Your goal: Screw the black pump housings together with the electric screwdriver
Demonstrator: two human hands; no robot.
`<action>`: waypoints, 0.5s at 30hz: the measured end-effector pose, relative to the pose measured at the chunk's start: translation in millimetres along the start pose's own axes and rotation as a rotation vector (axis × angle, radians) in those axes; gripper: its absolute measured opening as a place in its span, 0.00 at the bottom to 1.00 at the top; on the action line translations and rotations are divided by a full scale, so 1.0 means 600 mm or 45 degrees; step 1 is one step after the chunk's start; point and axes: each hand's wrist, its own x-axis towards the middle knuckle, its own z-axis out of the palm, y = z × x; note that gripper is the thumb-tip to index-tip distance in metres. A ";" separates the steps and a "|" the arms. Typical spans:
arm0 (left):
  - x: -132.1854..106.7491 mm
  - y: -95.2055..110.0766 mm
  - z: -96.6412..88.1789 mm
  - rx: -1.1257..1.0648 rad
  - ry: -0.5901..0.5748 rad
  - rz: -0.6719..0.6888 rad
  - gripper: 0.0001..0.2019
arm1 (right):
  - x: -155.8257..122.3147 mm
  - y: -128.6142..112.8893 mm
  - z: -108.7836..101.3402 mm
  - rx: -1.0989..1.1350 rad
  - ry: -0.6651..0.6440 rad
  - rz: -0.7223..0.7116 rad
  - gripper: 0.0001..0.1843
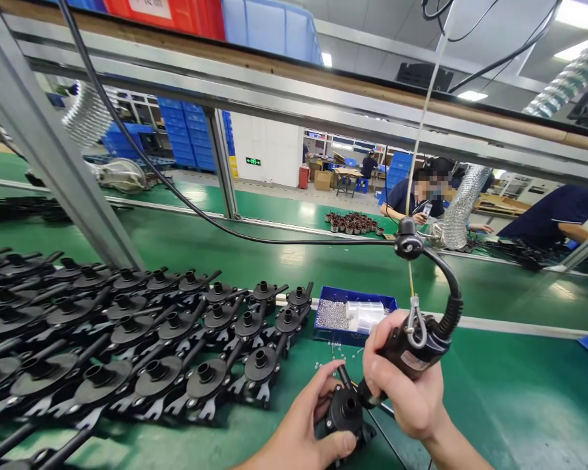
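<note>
My left hand is closed around a black plastic pump housing with a short round spout on top, holding it over the green bench. In my right hand is a black corded electric screwdriver, hung by a metal hook from a cord. Its lower end slants down to the right side of the housing; whether the tip touches a screw is hidden. Behind both hands stands a blue bin of small metal screws with clear plastic pieces in it. A few loose screws lie in front of the bin.
Rows of similar black housings fill the left of the bench. A black cable sags across to the screwdriver. An aluminium post rises at left. Copper-coloured parts lie on the far bench, where a person sits.
</note>
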 end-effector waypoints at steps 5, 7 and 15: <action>-0.001 0.015 0.003 -0.010 -0.007 -0.027 0.52 | 0.002 -0.004 0.002 -0.052 0.008 0.045 0.11; 0.000 0.017 0.002 -0.015 -0.009 -0.028 0.52 | 0.004 -0.009 0.003 -0.049 -0.017 0.048 0.11; -0.002 0.004 0.000 0.000 -0.010 -0.007 0.52 | -0.002 -0.014 0.015 -0.054 0.080 0.083 0.11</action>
